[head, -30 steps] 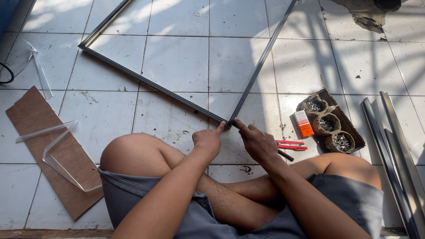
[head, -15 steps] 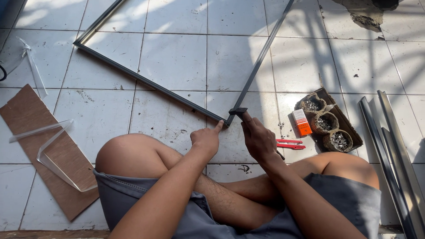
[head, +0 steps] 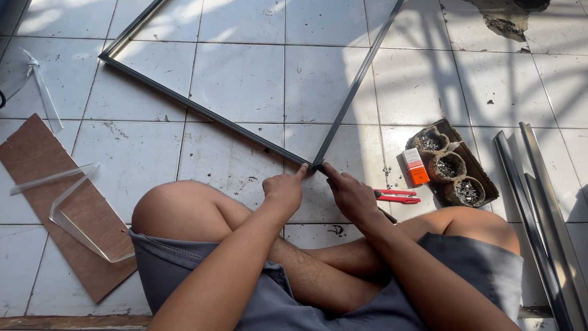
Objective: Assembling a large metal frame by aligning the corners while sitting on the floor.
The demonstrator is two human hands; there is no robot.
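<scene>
I sit cross-legged on a white tiled floor. A dark metal frame [head: 208, 113] lies flat in front of me, its near corner [head: 313, 165] just beyond my knees. My left hand [head: 283, 191] is curled, its fingertips touching the frame's left bar at that corner. My right hand [head: 350, 195] pinches the corner from the right side with thumb and forefinger. Both hands press on the corner joint; I cannot see what lies under the fingers.
A red-handled tool [head: 397, 196] lies beside my right hand. A cardboard tray [head: 474, 168] holds three small pots of screws and an orange box [head: 416, 166]. Metal bars [head: 545, 227] lie at the right. A brown board [head: 55, 202] with clear plastic strips lies at the left.
The frame's corner has come together and settled on the floor. My hands have moved slightly, and now both fingertips press right at the joint.
</scene>
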